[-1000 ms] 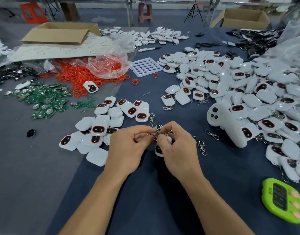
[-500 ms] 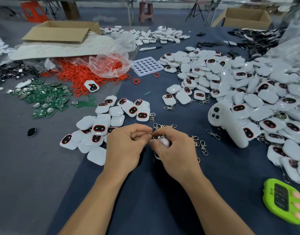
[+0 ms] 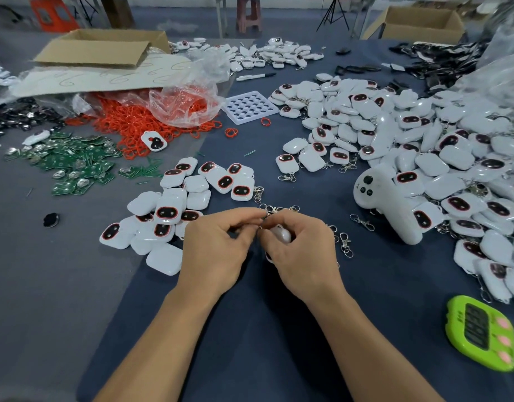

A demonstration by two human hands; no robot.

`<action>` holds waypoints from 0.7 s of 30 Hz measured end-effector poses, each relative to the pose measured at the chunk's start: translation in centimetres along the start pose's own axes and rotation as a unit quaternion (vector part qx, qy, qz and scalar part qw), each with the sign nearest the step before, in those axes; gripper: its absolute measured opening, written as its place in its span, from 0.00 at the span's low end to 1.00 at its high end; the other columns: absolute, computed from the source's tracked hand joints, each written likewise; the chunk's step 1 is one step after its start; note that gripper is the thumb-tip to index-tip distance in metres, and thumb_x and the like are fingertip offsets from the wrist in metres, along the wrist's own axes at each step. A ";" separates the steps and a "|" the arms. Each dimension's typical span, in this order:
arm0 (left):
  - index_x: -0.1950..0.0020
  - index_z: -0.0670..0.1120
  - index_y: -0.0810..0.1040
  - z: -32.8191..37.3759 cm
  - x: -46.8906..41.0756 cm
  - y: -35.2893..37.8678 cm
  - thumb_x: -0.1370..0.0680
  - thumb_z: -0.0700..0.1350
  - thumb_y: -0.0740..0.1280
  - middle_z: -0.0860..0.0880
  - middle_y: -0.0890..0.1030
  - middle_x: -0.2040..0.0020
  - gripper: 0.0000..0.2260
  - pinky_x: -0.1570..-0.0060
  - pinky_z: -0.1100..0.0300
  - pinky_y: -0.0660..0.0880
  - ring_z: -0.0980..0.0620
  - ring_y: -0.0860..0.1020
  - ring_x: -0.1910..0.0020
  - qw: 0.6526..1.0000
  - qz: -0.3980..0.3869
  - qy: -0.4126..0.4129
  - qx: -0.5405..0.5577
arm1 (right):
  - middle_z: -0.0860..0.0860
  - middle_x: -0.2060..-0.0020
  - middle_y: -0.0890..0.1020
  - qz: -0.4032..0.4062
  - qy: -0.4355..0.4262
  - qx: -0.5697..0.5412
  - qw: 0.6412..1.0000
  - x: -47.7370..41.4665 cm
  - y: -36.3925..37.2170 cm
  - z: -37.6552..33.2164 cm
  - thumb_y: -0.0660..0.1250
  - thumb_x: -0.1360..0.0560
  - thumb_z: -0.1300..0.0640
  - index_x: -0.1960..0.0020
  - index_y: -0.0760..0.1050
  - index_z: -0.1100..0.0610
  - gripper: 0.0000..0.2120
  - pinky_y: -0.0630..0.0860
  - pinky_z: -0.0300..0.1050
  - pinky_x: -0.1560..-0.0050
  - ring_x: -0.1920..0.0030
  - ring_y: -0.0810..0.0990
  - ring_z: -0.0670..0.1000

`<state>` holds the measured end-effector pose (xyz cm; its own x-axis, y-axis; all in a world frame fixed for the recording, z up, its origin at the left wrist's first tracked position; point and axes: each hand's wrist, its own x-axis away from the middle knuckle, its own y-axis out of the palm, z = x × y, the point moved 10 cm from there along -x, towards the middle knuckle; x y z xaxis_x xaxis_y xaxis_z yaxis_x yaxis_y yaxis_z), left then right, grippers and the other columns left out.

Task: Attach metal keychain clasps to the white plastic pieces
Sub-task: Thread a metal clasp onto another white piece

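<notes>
My right hand (image 3: pixel 300 250) grips a white plastic piece (image 3: pixel 280 234) at the table's middle. Close beside it, my left hand (image 3: pixel 218 246) pinches a small metal clasp ring (image 3: pixel 260 226) at the piece's top edge; fingers hide most of it. Loose metal clasps (image 3: pixel 345 245) lie just right of my right hand, and more clasps (image 3: pixel 279 209) lie beyond my fingertips. A small pile of white pieces (image 3: pixel 177 210) sits to the left. A large heap of white pieces with clasps on them (image 3: pixel 424 146) covers the right side.
A white controller (image 3: pixel 386 204) lies right of my hands. A green timer (image 3: pixel 480 333) sits at the front right. Green circuit boards (image 3: pixel 73 165), red rings (image 3: pixel 139 126) under a plastic bag, a white tray (image 3: pixel 250 107) and cardboard boxes (image 3: pixel 99 47) fill the left and back.
Both hands have come down slightly toward me and closed together around the white piece. The bunch of clasps seen at my fingertips a second ago now lies on the table beyond them.
</notes>
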<state>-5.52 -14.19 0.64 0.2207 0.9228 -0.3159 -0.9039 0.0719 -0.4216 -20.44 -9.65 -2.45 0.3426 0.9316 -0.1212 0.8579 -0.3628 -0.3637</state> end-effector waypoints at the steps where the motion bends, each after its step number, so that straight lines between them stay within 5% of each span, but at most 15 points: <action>1: 0.50 0.63 0.85 0.1 0.0 0.1 0.25 0.33 0.72 0.67 0.85 0.56 0.21 0.53 0.75 0.74 0.66 0.83 0.54 1.000 -0.004 0.002 0.007 | 0.43 0.66 0.84 0.001 0.000 -0.002 1.000 0.0 0.0 0.0 0.71 0.28 0.54 0.55 0.83 0.43 0.05 0.79 0.42 0.64 0.65 0.81 0.46; 4: 0.52 0.64 0.85 -0.1 0.0 0.0 0.26 0.33 0.73 0.65 0.86 0.57 0.22 0.55 0.74 0.76 0.64 0.84 0.56 0.999 -0.001 -0.008 0.045 | 0.45 0.67 0.84 0.012 0.003 -0.026 1.000 -0.1 -0.2 0.2 0.71 0.27 0.55 0.56 0.84 0.45 0.06 0.80 0.44 0.63 0.66 0.81 0.48; 8: 0.58 0.65 0.86 -0.5 -0.3 0.0 0.27 0.36 0.75 0.61 0.86 0.59 0.21 0.61 0.66 0.77 0.55 0.81 0.63 0.999 -0.009 -0.005 0.032 | 0.48 0.70 0.82 0.024 -0.010 -0.038 0.999 -0.2 -0.7 0.0 0.72 0.24 0.61 0.57 0.85 0.46 0.10 0.74 0.35 0.67 0.70 0.78 0.46; 21: 0.58 0.60 0.86 -1.5 -0.4 0.6 0.29 0.39 0.76 0.57 0.84 0.65 0.13 0.64 0.69 0.75 0.60 0.79 0.67 0.998 -0.037 -0.039 0.035 | 0.47 0.69 0.83 0.028 -0.003 -0.057 0.998 -0.4 -0.9 -0.3 0.73 0.22 0.62 0.61 0.84 0.45 0.14 0.72 0.29 0.66 0.71 0.77 0.42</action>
<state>-5.58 -15.11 -0.78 0.2608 0.9406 -0.2173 -0.9104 0.1647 -0.3795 -21.25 -9.66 -1.78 0.3903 0.9094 -0.1434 0.8755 -0.4148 -0.2480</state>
